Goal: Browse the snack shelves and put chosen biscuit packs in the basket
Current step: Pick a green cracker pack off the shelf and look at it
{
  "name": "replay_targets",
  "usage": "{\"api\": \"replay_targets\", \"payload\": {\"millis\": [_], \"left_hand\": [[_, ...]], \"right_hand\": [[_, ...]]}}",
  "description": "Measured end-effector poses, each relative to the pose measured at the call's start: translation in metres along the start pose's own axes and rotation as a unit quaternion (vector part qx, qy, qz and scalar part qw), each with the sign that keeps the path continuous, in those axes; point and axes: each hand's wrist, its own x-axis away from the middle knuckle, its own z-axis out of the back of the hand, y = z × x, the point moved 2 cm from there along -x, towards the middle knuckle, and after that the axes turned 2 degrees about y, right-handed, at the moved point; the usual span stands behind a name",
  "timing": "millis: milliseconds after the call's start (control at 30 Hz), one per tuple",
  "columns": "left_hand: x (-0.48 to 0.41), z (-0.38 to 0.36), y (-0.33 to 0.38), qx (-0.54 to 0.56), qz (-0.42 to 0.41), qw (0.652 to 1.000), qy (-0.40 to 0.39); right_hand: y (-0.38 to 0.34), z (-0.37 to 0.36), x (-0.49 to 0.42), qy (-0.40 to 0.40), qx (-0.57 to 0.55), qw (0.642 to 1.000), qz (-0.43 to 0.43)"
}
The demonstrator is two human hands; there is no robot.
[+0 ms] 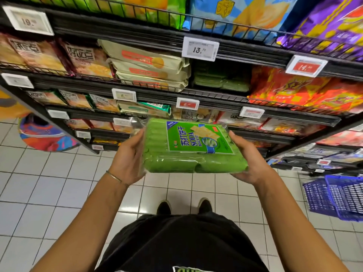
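Plainly printed on the flat green plastic-wrapped biscuit pack is a label reading "SODA BISCUIT" beside Chinese characters and a picture of a cracker. The left hand grips its left end and the right hand its right end, holding it level in front of the black wire shelves, above the white tiled floor. Shelf-edge tags read "13.70" on the white price tag, "14." on a red price tag and "19." on the far-left white tag. Stacked cream biscuit packs lie on a shelf behind the held pack. Well apart, low on the right, sits the blue plastic shopping basket.
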Motion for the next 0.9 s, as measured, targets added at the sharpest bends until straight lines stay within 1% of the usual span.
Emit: {"api": "replay_targets", "payload": {"millis": [67, 167, 333, 467, 567, 700, 767, 833, 900], "left_hand": [[-0.001, 0.005, 0.0, -0.003, 0.005, 1.0, 0.004], [-0.003, 0.014, 0.0, -0.023, 0.022, 0.999, 0.031], [-0.007, 0.023, -0.006, -0.014, 0.045, 0.999, 0.019], [-0.003, 0.026, -0.008, -0.032, 0.047, 0.998, 0.01], [0.001, 0.026, -0.006, -0.085, 0.037, 0.995, -0.032], [0.007, 0.032, -0.001, -0.114, 0.032, 0.989, -0.09], [0.01, 0.028, 0.001, -0.166, 0.013, 0.982, -0.092], [0.01, 0.022, 0.001, -0.22, -0.02, 0.973, -0.07], [0.009, 0.019, 0.001, -0.227, -0.035, 0.972, -0.044]], "right_hand": [[0.001, 0.0, 0.001, 0.0, 0.001, 1.0, -0.008], [0.006, 0.0, 0.003, -0.013, -0.019, 1.0, -0.008], [0.02, -0.001, 0.005, -0.053, -0.057, 0.997, -0.029], [0.025, 0.003, 0.002, -0.041, -0.032, 0.998, -0.03], [0.025, 0.009, 0.003, -0.025, -0.003, 1.0, -0.008], [0.014, 0.011, 0.011, -0.057, 0.071, 0.994, 0.066], [0.011, 0.011, 0.012, -0.04, 0.102, 0.99, 0.088], [0.011, 0.009, 0.01, -0.024, 0.134, 0.985, 0.104], [0.013, 0.007, 0.008, -0.017, 0.147, 0.982, 0.117]]}}
